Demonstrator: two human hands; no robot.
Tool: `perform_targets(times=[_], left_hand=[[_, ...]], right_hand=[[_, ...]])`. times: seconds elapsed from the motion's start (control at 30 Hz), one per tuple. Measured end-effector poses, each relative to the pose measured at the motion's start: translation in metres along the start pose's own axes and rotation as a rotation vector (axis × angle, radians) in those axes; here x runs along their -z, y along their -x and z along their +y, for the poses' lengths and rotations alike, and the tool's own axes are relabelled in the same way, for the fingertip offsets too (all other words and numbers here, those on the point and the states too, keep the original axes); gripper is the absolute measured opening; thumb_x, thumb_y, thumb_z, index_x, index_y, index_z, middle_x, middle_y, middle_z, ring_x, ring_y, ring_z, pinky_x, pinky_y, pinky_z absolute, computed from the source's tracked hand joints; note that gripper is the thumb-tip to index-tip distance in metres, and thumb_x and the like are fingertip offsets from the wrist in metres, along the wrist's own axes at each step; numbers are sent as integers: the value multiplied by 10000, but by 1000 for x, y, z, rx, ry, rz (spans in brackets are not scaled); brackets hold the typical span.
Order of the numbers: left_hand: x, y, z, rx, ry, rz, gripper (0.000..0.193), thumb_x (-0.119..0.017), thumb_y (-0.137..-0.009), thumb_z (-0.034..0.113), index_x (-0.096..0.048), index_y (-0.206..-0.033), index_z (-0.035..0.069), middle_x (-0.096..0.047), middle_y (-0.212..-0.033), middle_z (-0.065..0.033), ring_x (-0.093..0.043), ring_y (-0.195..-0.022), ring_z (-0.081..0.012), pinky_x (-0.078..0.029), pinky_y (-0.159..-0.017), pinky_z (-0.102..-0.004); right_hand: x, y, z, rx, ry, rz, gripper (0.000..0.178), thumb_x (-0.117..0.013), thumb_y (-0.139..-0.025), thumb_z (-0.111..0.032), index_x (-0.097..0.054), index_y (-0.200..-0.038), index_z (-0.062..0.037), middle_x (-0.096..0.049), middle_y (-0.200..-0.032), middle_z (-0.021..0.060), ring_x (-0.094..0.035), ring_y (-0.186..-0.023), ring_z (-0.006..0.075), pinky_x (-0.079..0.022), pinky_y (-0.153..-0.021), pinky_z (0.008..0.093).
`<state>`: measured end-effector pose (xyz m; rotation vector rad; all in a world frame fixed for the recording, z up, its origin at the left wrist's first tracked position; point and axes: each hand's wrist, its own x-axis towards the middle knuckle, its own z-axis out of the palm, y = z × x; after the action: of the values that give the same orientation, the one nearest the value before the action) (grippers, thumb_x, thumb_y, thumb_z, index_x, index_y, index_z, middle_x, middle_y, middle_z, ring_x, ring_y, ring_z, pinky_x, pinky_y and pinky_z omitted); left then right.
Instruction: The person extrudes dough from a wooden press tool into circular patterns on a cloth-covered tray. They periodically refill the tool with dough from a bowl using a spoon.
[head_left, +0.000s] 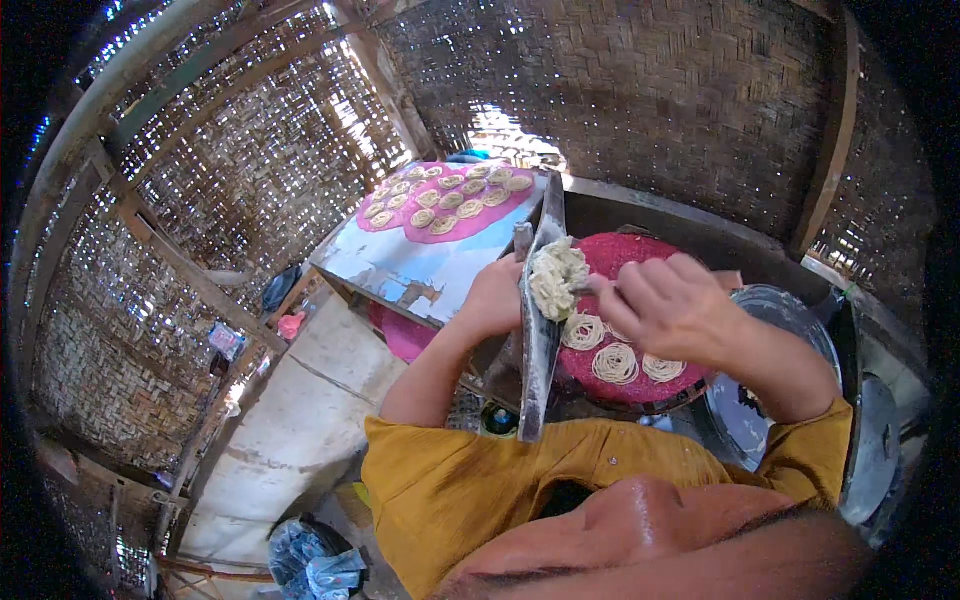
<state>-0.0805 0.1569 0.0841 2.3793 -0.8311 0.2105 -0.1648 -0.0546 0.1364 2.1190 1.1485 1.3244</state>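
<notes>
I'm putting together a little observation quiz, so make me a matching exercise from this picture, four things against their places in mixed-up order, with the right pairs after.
Things
1. Pale dough-like lump
2. Left hand
3. Red round mat
4. Crumpled blue plastic

Places
A. At the picture's lower left
B. Beneath pale coils, right of the board
C. On the greyish board
D. At the board's left side

Pairs: 1-C, 2-D, 3-B, 4-A

Pale lumpy dough [558,280] heaped midway along grey wooden beam [537,370].
</notes>
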Motion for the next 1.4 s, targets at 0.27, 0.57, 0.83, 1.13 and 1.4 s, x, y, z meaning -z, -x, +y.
perform_targets(times=[0.27, 0.57, 0.83, 1.13, 1.4], left_hand=[[8, 9, -23, 145, -44, 81, 403, -590, -656, 367, -577, -985, 135, -557, -986, -142, -541, -870, -293, -433, -753, -343], [-2, 5, -8, 122, -198, 75, 361, -585, -657, 339, -591, -968, 155, -531, -1005, -147, -525, -888, -300, -420, -767, -364], [1, 1, -32, -43, -88, 54, 358, -562, -670, 340, -589, -945, 112, -578, -880, -158, -533, -851, -323, -428, -750, -364], [10, -16, -60, -444, 223, 10, 437, -677, -590, 239, -564, -983, 85, -527, -1052, -94, -479, -983, -255, -377, -858, -343], [16, -11, -53, -342, 422, 137, 311, -633, -639, 209, -534, -892, 58, -541, -845, -82, -514, -775, -203, -428, -699, -315]], right_hand=[[19, 17, 53, -415, -146, 107, 255, -661, -560, -164, -590, -802, -128, -498, -616, 17, -509, -553, 190, -394, -497, 311], [2, -1, 33, -98, -215, -28, 162, -548, -636, -182, -555, -780, -108, -454, -605, 7, -508, -587, 162, -398, -508, 296], [3, 10, 30, -190, -209, -44, 213, -578, -630, -196, -571, -833, -134, -478, -621, 6, -515, -586, 170, -409, -511, 298], [-43, 36, 28, -697, -566, 219, 210, -686, -615, -203, -612, -790, -113, -571, -670, 54, -557, -601, 223, -435, -529, 306], [-57, 51, 9, -672, -793, 76, 232, -687, -626, -201, -609, -809, -83, -597, -727, 85, -587, -657, 227, -453, -569, 291]])
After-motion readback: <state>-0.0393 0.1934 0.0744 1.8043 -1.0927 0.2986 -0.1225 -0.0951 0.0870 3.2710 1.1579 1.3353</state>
